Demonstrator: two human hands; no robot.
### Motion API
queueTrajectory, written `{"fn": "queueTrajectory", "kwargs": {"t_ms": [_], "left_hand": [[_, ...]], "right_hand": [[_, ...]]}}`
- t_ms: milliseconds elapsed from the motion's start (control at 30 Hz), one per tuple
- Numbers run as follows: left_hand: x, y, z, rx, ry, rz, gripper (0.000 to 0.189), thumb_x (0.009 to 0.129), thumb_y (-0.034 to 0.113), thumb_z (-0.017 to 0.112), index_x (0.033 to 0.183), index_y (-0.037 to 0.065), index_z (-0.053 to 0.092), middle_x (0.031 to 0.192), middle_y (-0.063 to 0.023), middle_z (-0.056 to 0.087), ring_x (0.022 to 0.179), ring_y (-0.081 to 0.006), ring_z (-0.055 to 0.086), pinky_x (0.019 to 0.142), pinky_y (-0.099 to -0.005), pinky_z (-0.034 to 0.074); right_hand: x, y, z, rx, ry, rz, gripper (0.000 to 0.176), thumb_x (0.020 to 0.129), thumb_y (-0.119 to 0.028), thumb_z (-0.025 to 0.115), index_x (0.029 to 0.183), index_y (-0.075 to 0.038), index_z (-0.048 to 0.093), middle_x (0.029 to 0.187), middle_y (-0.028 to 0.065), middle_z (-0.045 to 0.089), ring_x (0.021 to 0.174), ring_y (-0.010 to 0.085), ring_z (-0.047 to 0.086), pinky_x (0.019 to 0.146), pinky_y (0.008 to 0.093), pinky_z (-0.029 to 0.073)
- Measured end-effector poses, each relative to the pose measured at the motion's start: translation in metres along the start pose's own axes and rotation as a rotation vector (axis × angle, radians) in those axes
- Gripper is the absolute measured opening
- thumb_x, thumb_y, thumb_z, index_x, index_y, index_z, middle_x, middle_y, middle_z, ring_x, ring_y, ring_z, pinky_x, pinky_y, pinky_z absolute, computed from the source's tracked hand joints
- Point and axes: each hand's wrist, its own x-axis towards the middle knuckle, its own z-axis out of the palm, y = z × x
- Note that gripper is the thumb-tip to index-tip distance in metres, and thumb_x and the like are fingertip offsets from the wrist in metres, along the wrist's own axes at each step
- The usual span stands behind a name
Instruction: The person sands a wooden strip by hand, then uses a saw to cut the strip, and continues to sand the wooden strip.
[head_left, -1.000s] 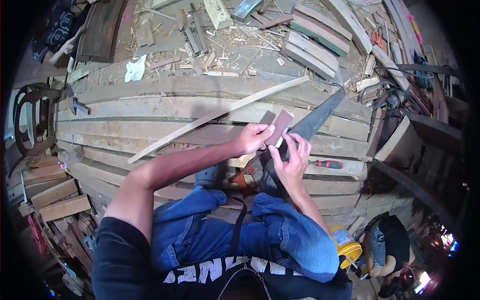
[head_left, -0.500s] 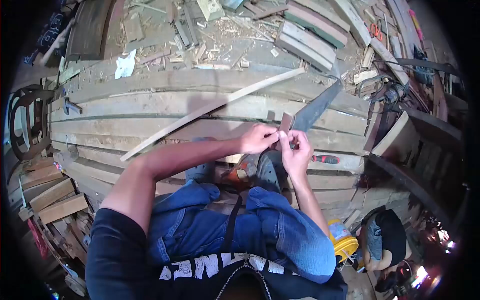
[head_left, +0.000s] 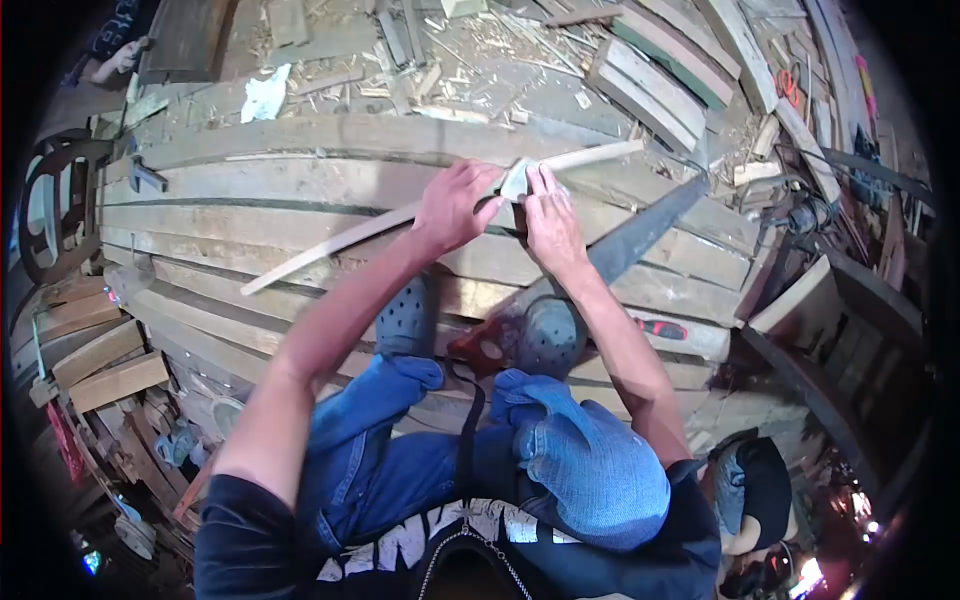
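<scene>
My left hand (head_left: pixel 455 207) and my right hand (head_left: pixel 553 225) are close together over the boards, fingers pinching a small flat pale piece (head_left: pixel 515 182) between them. Its material is hard to make out. Directly beneath and behind it runs a long thin wooden strip (head_left: pixel 335 252), lying diagonally across the planks. To the right of my right forearm the handsaw (head_left: pixel 645 235) lies flat, its red handle (head_left: pixel 484 346) between my grey clogs (head_left: pixel 553 335). A red-and-black handle (head_left: pixel 662 328) rests right of my right clog.
Planks (head_left: pixel 230 215) form the surface underfoot. A hammer (head_left: pixel 146 175) lies at the left. Stacked wood blocks (head_left: pixel 650 95) and shavings sit beyond, with cables and a power tool (head_left: pixel 805 215) at right. Another person's hand (head_left: pixel 118 62) shows upper left; another person (head_left: pixel 755 490) is lower right.
Both hands have moved forward and left, away from the saw to above the wooden strip. The small piece showed a brown face before and now shows a pale one.
</scene>
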Motion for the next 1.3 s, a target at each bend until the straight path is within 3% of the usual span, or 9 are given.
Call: {"fn": "queueTrajectory", "kwargs": {"t_ms": [100,267,467,567,700,867,967,1067,1300], "left_hand": [[0.003,-0.022,-0.003,0.155,-0.059,0.161,0.058,0.083,0.035,0.070,0.133,0.010,0.051,0.143,-0.0087,0.047,0.134,-0.0266,0.040,0.109,-0.0441,0.033],[-0.003,-0.029,0.009,0.247,-0.100,0.092,0.066,0.091,0.049,0.056,0.143,0.013,0.040,0.151,-0.0063,0.037,0.144,-0.0261,0.027,0.117,-0.0454,0.023],[0.000,-0.036,0.010,0.401,-0.218,0.097,0.048,0.100,0.038,0.041,0.146,0.024,0.038,0.154,0.0013,0.034,0.146,-0.0227,0.021,0.119,-0.0455,0.015],[-0.001,-0.034,0.011,0.440,-0.223,0.078,0.048,0.101,0.040,0.038,0.146,0.025,0.038,0.154,0.0024,0.033,0.147,-0.0218,0.019,0.119,-0.0457,0.014],[0.002,-0.030,0.013,0.469,-0.238,0.079,0.048,0.101,0.041,0.038,0.146,0.026,0.038,0.154,0.0020,0.034,0.147,-0.0219,0.019,0.119,-0.0466,0.013],[0.003,-0.031,0.010,0.437,-0.233,0.064,0.047,0.101,0.041,0.038,0.145,0.026,0.040,0.153,0.0009,0.037,0.146,-0.0222,0.021,0.118,-0.0477,0.015],[0.000,-0.029,0.013,0.424,-0.230,0.058,0.047,0.101,0.042,0.038,0.144,0.026,0.042,0.153,0.0011,0.037,0.146,-0.0220,0.022,0.118,-0.0473,0.016],[0.005,-0.031,0.012,0.451,-0.207,0.059,0.047,0.101,0.043,0.038,0.144,0.026,0.043,0.153,0.0021,0.037,0.146,-0.0214,0.022,0.118,-0.0472,0.017],[0.004,-0.030,0.011,0.473,-0.237,0.063,0.051,0.099,0.047,0.041,0.144,0.025,0.043,0.153,0.0021,0.036,0.146,-0.0223,0.023,0.118,-0.0473,0.017]], "right_hand": [[0.004,0.006,0.010,-0.016,0.020,-0.007,0.022,0.086,-0.007,0.055,0.107,0.000,0.056,0.141,0.0195,0.047,0.134,0.0356,0.042,0.107,0.0476,0.037],[0.003,0.027,0.008,-0.055,-0.049,-0.165,0.051,0.086,-0.008,0.054,0.136,-0.004,0.048,0.143,0.0124,0.047,0.138,0.0304,0.039,0.112,0.0461,0.033],[0.005,0.040,-0.002,-0.027,-0.144,-0.203,0.054,0.083,-0.004,0.054,0.137,-0.001,0.047,0.144,0.0134,0.046,0.138,0.0300,0.039,0.113,0.0444,0.033],[0.002,0.072,-0.014,-0.211,-0.026,0.080,0.055,0.080,-0.004,0.057,0.134,0.004,0.049,0.142,0.0194,0.048,0.137,0.0325,0.039,0.113,0.0456,0.033],[0.007,0.012,0.018,0.020,0.037,0.028,0.058,0.074,0.003,0.059,0.132,0.002,0.052,0.139,0.0215,0.050,0.133,0.0353,0.044,0.112,0.0466,0.035],[0.006,0.042,0.004,-0.025,-0.013,0.002,0.057,0.083,-0.006,0.055,0.138,0.004,0.044,0.144,0.0220,0.044,0.137,0.0352,0.038,0.114,0.0445,0.032],[0.005,0.032,-0.002,-0.129,0.069,0.283,0.054,0.084,-0.006,0.055,0.136,0.007,0.046,0.142,0.0229,0.046,0.137,0.0368,0.039,0.114,0.0462,0.031],[0.008,0.000,0.018,-0.028,-0.065,0.059,0.049,0.085,-0.010,0.056,0.131,0.009,0.050,0.141,0.0256,0.046,0.136,0.0377,0.040,0.115,0.0472,0.028],[0.004,0.019,0.009,-0.035,-0.013,0.232,0.053,0.084,-0.004,0.050,0.136,0.006,0.045,0.146,0.0219,0.042,0.139,0.0362,0.034,0.115,0.0456,0.028]]}}
